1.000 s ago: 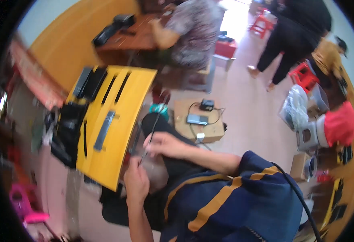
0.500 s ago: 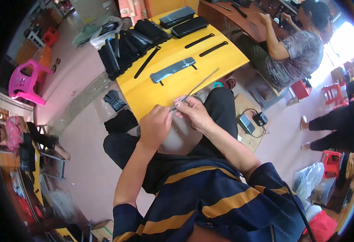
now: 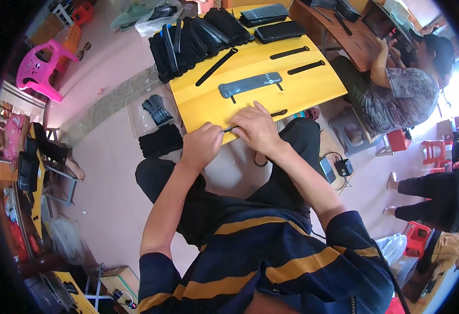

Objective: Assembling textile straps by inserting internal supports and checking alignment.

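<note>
My left hand (image 3: pixel 203 144) pinches one end of a narrow black strap (image 3: pixel 278 113) at the near edge of the yellow table. Fingers bent over the same strap, my right hand (image 3: pixel 255 129) hides its middle; the rounded far end sticks out beyond that hand onto the tabletop. Just past my hands lies a flat grey panel (image 3: pixel 249 85) with two short black tabs under its lower side. Three more black straps rest on the table: a long strap (image 3: pixel 217 67) to the left, and an upper strap (image 3: pixel 289 52) and a lower strap (image 3: pixel 306 67) to the right.
Bundled black straps (image 3: pixel 187 44) crowd the yellow table's (image 3: pixel 313 94) far left, with a black stack (image 3: pixel 279 32) beside them. Black bundles (image 3: pixel 161 140) lie low at the left. A co-worker (image 3: pixel 407 94) sits at the right. A pink stool (image 3: pixel 43 70) stands on the floor.
My hands have moved forward to the table edge. The strap, which slanted up from my fingers, now lies lower, with my right hand over it. The whole view has shifted.
</note>
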### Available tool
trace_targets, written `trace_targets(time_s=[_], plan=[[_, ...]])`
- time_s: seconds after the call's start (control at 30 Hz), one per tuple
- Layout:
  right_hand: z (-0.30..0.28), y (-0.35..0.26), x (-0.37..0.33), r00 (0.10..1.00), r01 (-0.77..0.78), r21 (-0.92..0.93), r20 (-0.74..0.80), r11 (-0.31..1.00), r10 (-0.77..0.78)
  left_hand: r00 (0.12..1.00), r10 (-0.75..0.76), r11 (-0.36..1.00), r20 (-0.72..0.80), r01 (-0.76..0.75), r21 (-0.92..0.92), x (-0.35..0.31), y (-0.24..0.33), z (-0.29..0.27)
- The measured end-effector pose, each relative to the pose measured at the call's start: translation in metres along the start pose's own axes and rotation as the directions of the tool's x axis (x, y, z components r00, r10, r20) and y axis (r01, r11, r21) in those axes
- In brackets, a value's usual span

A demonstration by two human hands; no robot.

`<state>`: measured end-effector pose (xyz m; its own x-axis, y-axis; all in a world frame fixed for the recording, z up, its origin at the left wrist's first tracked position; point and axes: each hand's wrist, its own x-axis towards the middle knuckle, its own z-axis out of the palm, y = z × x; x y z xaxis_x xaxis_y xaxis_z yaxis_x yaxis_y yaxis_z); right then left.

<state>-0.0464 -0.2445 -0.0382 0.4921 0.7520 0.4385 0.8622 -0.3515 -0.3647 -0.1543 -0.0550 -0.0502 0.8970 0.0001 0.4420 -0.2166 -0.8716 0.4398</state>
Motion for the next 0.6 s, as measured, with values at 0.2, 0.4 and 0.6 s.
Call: trace_targets(time_s=[0.2,0.4,0.6], plan=[[0.018,0.007,-0.006,0.996,0.031,0.048,-0.082,0.998,-0.027,0.972,-0.200,0.969,0.120,0.215,-0.123,-0.005,0.006,-0.012],[0.015,0.007,-0.007,0.999,-0.003,0.127,-0.034,0.992,0.008,0.961,-0.200,0.979,0.189,0.204,0.000,-0.016,0.010,-0.026],[0.021,0.008,-0.009,0.995,0.032,0.141,-0.094,0.990,-0.019,0.967,-0.155,0.987,0.203,0.143,0.073,-0.018,0.013,-0.018]])
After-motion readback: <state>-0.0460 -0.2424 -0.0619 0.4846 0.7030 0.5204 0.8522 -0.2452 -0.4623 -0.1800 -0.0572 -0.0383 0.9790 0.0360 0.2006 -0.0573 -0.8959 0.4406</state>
